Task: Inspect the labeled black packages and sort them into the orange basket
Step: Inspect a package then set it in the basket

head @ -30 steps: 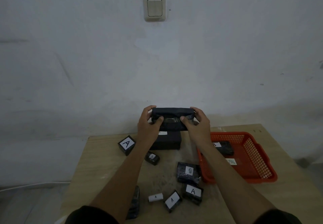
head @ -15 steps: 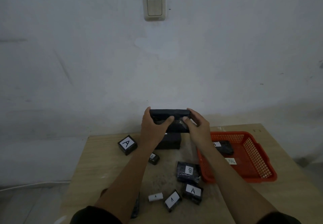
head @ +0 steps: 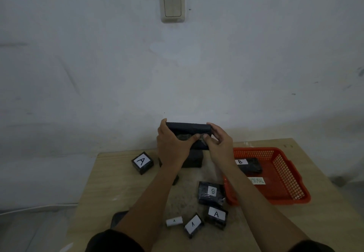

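1. Hands raised over a wooden table [head: 118, 173]: the left hand [head: 173, 145] and the right hand [head: 218, 143] each grip one end of a black package [head: 189, 128], held in the air against a pale wall [head: 98, 74], well above and beyond the orange basket [head: 285, 183].
2. Fingers of both hands curl over the package's far side, and the two thumbs meet on its near face.
3. The orange basket sits on the table below and to the right of the held package; inside it lie a black package labeled B [head: 250, 164] and a white tag [head: 256, 181] with writing too small to read.
4. Just left of the basket lies a flat package [head: 210, 192] with a small label, and nearer the camera a package marked A [head: 216, 216].
5. Farther left of the basket are a tilted labeled package [head: 193, 225], a white roll [head: 174, 221], a larger dark box [head: 194, 159] and a cube marked A [head: 142, 162].
6. A light switch [head: 172, 6] is on the wall, high above the basket.
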